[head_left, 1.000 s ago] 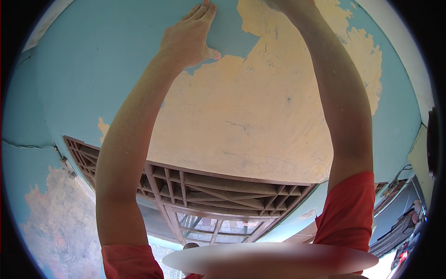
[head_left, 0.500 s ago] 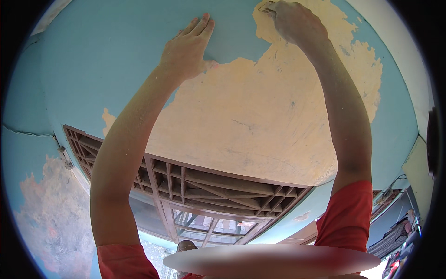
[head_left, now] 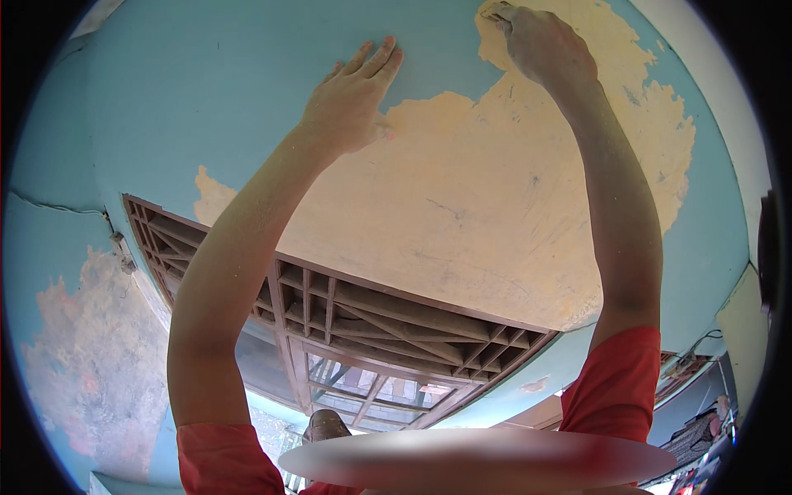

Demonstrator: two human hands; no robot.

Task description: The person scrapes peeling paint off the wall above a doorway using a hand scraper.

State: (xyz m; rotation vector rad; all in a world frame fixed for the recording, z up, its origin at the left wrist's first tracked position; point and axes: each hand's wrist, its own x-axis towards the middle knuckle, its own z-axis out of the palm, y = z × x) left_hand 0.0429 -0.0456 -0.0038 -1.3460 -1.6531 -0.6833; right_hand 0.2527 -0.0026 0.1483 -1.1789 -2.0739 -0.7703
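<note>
A wall with light-blue paint (head_left: pixel 247 91) fills most of the view, with a large bare yellowish patch (head_left: pixel 462 198) where the paint is gone. High on the right, my right hand (head_left: pixel 551 45) is closed around a small scraper (head_left: pixel 498 11), mostly hidden by the fingers. Its tip is at the ragged paint edge by the top of the patch. My left hand (head_left: pixel 346 103) lies flat against the wall with fingers stretched upward, thumb over the bare patch and fingertips on blue paint. It holds nothing.
Below the patch runs a brown wooden vent frame (head_left: pixel 396 322) above a glazed window (head_left: pixel 379 396). A cable (head_left: pixel 58 206) crosses the wall at left, above another peeled patch (head_left: pixel 99 363). A brown rounded object (head_left: pixel 327 425) shows near the bottom. Dark cloth (head_left: pixel 693 437) is at lower right.
The view has shifted and tilted slightly, so the wall and both hands sit a little further right. The left hand stays flat on the wall; the right hand still grips the scraper at the paint edge.
</note>
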